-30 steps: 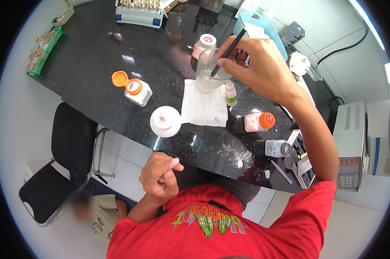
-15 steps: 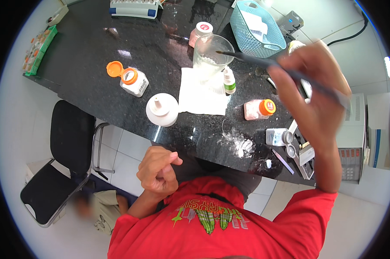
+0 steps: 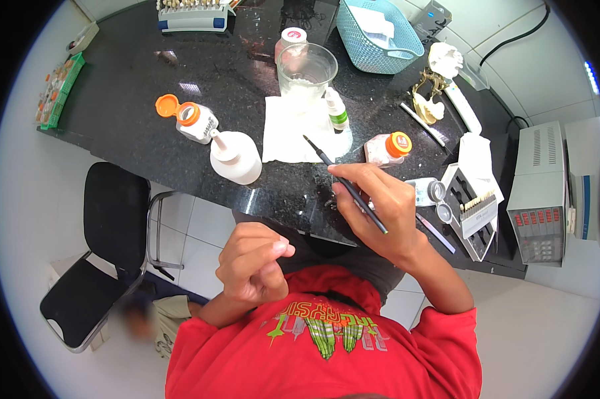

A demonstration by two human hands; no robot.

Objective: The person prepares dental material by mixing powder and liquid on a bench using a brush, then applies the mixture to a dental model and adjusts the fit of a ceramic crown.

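Note:
My right hand [image 3: 379, 213] grips a slim black brush [image 3: 360, 203], its tip above the edge of a white paper towel [image 3: 283, 133]. My left hand [image 3: 253, 263] is curled closed below the counter's front edge; whatever its fingers may hold is hidden. A glass [image 3: 306, 70] with some clear contents stands at the back of the towel, beside a green-labelled dropper bottle [image 3: 338, 113]. A white squeeze bottle [image 3: 237, 163] sits left of the towel. An orange-capped jar of pink powder [image 3: 383, 149] is just beyond my right hand, with an open clear jar [image 3: 425, 191] partly behind it.
The dark counter [image 3: 114, 80] holds an open orange-lidded bottle [image 3: 197, 125], a blue basket [image 3: 379, 50], dental models [image 3: 427, 106] and a shade-guide case [image 3: 469, 213]. A white machine [image 3: 538, 193] is at right. A chair [image 3: 114, 213] and another person [image 3: 170, 319] are at lower left.
My right hand has drawn the brush out of the glass and down toward me, turning it so the tip points away. My left hand has shifted slightly.

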